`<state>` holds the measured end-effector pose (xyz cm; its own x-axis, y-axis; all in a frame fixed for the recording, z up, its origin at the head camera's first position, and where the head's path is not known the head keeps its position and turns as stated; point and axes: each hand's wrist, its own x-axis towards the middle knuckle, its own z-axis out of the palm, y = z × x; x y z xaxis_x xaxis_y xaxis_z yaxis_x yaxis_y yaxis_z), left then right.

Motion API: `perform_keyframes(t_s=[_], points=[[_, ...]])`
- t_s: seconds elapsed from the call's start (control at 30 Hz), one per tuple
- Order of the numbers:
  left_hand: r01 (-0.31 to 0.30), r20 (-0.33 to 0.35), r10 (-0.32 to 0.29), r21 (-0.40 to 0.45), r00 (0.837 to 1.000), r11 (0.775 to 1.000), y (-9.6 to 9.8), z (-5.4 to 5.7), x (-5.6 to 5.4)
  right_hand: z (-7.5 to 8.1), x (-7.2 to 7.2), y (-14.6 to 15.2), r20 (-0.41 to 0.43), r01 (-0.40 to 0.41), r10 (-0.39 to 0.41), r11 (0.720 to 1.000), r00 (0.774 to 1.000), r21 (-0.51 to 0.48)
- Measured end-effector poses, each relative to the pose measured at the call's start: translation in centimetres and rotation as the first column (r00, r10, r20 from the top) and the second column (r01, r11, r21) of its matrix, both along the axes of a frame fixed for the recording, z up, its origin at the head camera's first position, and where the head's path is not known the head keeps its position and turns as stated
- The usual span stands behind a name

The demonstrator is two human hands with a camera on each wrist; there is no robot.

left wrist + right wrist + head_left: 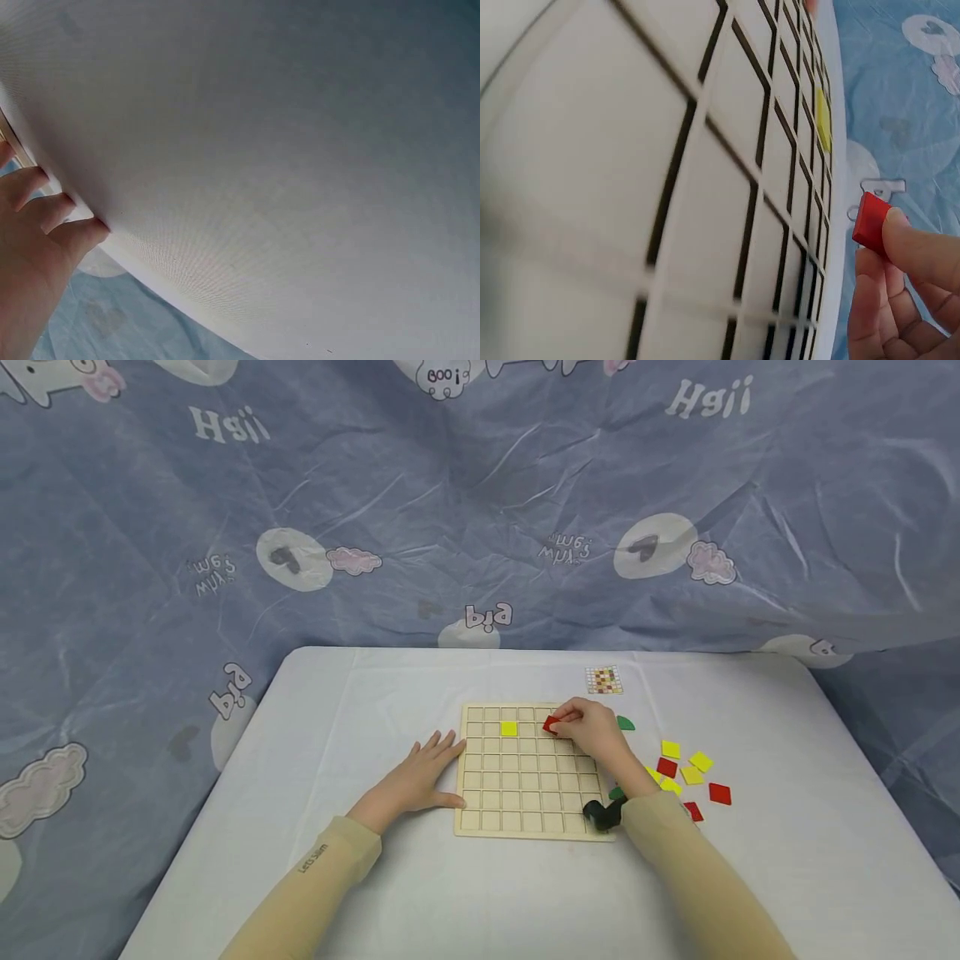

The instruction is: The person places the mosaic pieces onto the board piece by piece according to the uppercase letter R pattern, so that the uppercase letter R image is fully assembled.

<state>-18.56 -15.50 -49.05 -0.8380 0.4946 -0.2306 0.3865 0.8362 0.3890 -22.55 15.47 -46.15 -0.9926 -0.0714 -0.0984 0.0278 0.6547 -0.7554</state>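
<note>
A wooden grid board [517, 781] lies on the white table, with a yellow square tile [509, 728] in one of its upper cells. My right hand [596, 732] pinches a red square tile [551, 724] between thumb and fingers, over the upper right part of the board. In the right wrist view the red tile [871, 221] is held tilted at the fingertips. My left hand [417, 777] rests at the board's left edge, fingers spread and thumb against the side; its fingers [82, 234] also show in the left wrist view.
Loose yellow tiles [692, 774] and red tiles [720, 793] lie right of the board, several in all. A green piece [626, 723] sits by the board's right edge. Behind it lies a small pattern card [603, 680]. A black wrist camera [602, 814] overlaps the board's lower right corner.
</note>
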Motion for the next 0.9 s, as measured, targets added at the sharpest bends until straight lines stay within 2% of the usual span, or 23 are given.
perform_keyframes(t_s=[0.17,0.4,0.63,0.9], points=[[0.001,0.001,-0.001,0.006,1.0,1.0,0.0,0.0,0.1,-0.6,-0.9,-2.0,-0.021,-0.065,0.065,0.998,0.998,0.003],[-0.004,0.002,0.004,-0.008,1.0,1.0,0.1,-0.1,-0.1,-1.3,-1.7,-3.4,-0.058,-0.104,0.107,0.993,0.993,0.055],[-0.004,0.002,0.004,-0.028,1.0,1.0,0.2,0.0,-0.1,-1.3,-1.6,-3.9,-0.078,-0.111,0.122,0.984,0.989,0.139],[-0.001,0.003,0.001,-0.021,1.0,1.0,0.2,0.1,0.0,-1.1,-1.2,-4.3,-0.063,-0.121,0.133,0.978,0.989,0.173]])
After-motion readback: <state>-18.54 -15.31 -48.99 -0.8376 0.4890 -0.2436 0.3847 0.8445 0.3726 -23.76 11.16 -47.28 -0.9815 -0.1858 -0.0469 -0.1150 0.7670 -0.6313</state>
